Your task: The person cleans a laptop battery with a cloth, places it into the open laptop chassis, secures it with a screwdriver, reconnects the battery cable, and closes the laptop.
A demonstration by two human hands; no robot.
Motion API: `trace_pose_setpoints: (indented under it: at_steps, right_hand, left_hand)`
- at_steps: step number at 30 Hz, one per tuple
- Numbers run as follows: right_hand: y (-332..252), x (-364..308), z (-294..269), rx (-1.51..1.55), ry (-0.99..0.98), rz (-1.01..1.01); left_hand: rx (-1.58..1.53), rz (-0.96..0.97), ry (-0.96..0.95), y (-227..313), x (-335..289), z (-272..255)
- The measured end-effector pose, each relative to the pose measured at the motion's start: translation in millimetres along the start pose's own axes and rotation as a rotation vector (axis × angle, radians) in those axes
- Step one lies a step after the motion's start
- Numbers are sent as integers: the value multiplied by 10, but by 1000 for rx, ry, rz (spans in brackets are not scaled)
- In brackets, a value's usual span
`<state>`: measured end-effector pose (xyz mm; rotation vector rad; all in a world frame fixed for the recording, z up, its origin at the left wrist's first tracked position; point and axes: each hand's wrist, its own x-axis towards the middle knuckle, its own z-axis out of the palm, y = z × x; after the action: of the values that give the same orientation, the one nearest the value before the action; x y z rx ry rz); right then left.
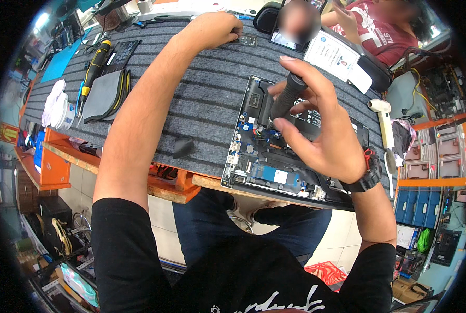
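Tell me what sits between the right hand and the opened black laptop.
A black ribbed-handled tool, visible in the head view: the right hand holds its handle, its lower end pointing at the opened black laptop; tip contact is unclear.

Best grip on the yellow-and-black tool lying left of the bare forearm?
Probably mid-handle, from above: on the yellow-and-black tool, the thick handle points toward the mat's far side and its thin shaft toward the near edge. The black slab and grey pouch crowd its right; the white tub sits left of the shaft.
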<state>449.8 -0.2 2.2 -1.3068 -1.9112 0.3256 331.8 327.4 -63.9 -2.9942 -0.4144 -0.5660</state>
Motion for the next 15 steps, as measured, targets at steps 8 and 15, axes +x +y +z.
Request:
trace_pose_setpoints:
  at_steps: [8,15]
  right_hand:
    - [32,25,52,-67,47,-81]
    - [50,-2,78,-137,145,-110]
  left_hand:
    - [-130,-143,116,22,-48,-140]
    - [-551,-386,294,741,-400,-916]
